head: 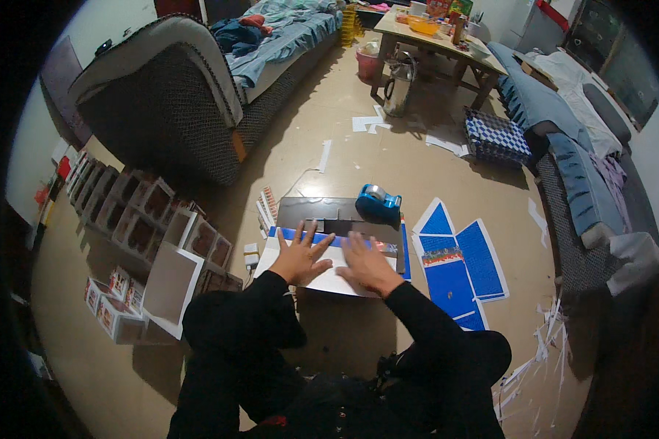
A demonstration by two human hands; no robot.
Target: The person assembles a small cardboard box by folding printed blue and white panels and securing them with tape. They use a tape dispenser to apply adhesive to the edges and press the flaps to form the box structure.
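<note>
My left hand [302,255] lies spread on a white sheet of paper or card [329,271] with a blue printed strip along its far edge. Beside it my right hand [365,263], slightly blurred, rests flat on the same sheet. Beneath the sheet is a dark flat board [302,208] on a low support. A blue tape dispenser [379,203] with a roll of tape stands at the board's far right corner. To the right, blue printed cut-out pieces with white borders [450,280] lie on the floor.
Stacked paper or card boxes [143,203] stand at left, with a large open one [173,291] nearer. A white adapter [251,255] lies beside the board. Paper strips [543,345] litter the floor at right. Further off are a bed [285,44], a metal flask [398,88] and a wooden table [390,27].
</note>
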